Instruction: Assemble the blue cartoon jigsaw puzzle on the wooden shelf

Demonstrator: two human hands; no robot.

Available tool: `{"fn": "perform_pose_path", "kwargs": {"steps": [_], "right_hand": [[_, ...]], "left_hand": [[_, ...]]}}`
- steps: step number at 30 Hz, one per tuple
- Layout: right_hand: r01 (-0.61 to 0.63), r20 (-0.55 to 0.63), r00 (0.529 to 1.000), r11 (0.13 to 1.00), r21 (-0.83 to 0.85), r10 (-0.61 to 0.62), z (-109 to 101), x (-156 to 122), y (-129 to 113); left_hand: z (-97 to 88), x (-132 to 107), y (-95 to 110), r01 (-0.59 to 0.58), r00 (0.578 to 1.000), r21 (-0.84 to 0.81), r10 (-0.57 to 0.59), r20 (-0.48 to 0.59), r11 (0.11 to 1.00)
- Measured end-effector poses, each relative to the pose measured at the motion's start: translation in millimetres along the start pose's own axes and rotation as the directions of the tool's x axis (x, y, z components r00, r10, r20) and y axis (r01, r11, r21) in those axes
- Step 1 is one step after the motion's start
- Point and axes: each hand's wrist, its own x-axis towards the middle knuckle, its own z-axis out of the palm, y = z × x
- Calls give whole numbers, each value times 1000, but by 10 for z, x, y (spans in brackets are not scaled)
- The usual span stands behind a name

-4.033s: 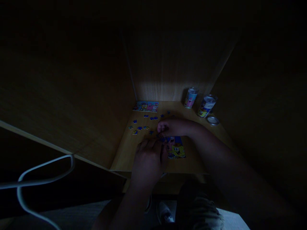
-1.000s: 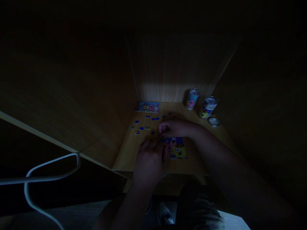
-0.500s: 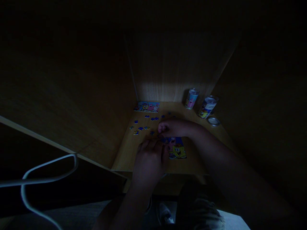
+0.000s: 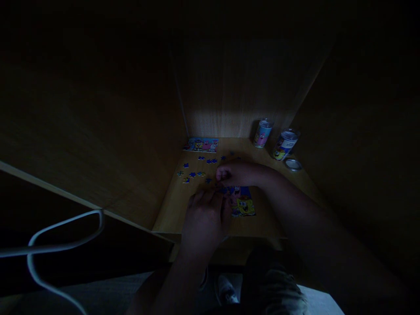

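A partly joined jigsaw puzzle (image 4: 243, 205) lies near the shelf's front edge, showing a yellow cartoon figure and a pink one on blue. My left hand (image 4: 204, 216) bends over its left side, with curled fingers and the thumb against the joined pieces. Just above, my right hand (image 4: 235, 173) reaches across from the right, fingers folded in a pinch at the puzzle's upper left edge. What looks like a small dark puzzle piece is at its fingertips, mostly hidden. Several loose puzzle pieces (image 4: 192, 175) are scattered to the left and behind my hands.
A cartoon picture strip (image 4: 201, 145) lies at the back left. Two printed cans with clear tops, one pink and blue (image 4: 262, 134) and one darker (image 4: 285, 145), stand at the back right beside a round lid (image 4: 293, 164). Wooden walls enclose the dim shelf; a white cable (image 4: 62, 249) hangs left.
Both hands stay almost in place at the puzzle's left side, with the left thumb shifting slightly. The whole view moves a little; the loose pieces and cans have not been moved.
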Motion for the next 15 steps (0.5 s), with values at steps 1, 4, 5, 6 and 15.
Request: {"fn": "perform_pose_path", "kwargs": {"steps": [1,4,5,6,15], "right_hand": [[-1,-4,1000,1000,-10,1,-3,-4,-9],[8,-13,1000,999,-48,-9,-12,-13,-30],[13,-14,1000,998,-60,-13,-16,-15,-35],[15,-12,1000,997,-69,-16,-20,-16,-37],[6,-3,1000,997,-71,-6,-26,-15,-30]], "left_hand": [[-1,2,2,-1,1000,1,1,-2,1000],[-2,8,5,1,1000,5,-1,2,1000],[-2,9,5,3,1000,4,-4,4,1000],[-1,9,5,5,1000,1,-5,4,1000],[-6,7,-3,-18,1000,-32,18,-4,999]]}}
